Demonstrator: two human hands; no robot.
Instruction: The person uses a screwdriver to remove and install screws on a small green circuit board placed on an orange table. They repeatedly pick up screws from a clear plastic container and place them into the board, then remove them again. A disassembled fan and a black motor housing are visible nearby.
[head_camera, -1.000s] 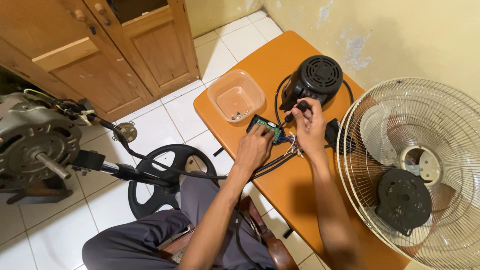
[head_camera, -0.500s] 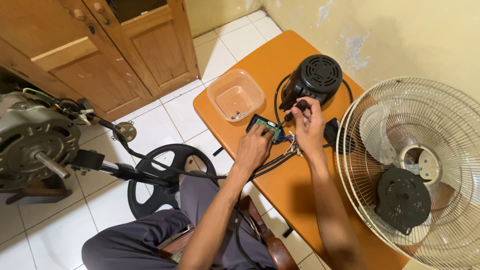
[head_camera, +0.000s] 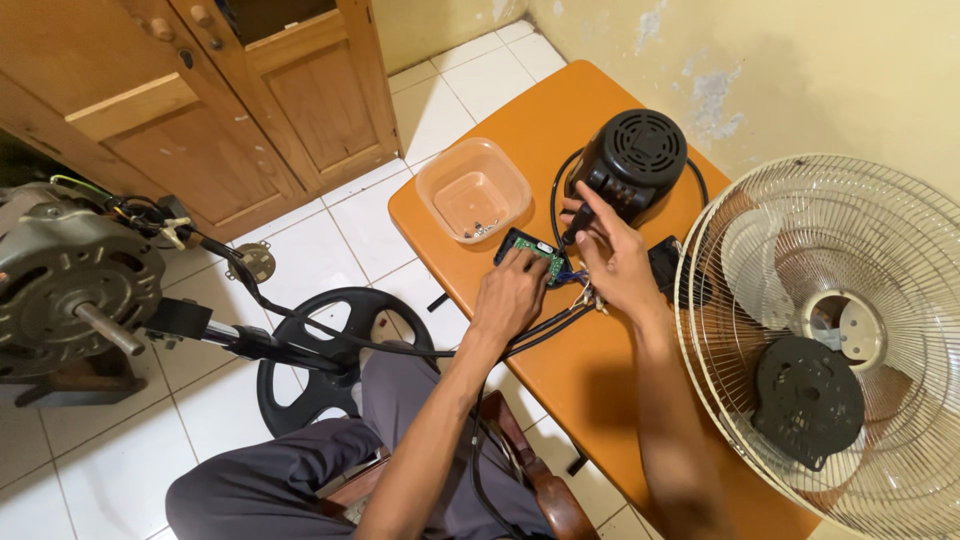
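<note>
The left hand (head_camera: 512, 292) presses curled fingers on a small green circuit board (head_camera: 535, 253) on the orange worktop (head_camera: 560, 130); the right hand (head_camera: 615, 255) pinches a thin black tool (head_camera: 572, 228) beside the black motor housing (head_camera: 630, 160).

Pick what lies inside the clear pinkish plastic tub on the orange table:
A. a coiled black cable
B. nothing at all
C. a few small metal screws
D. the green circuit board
C: the clear pinkish plastic tub on the orange table holds a small cluster of what look like metal screws in its near corner, while the green circuit board lies outside it under the left hand.
</note>
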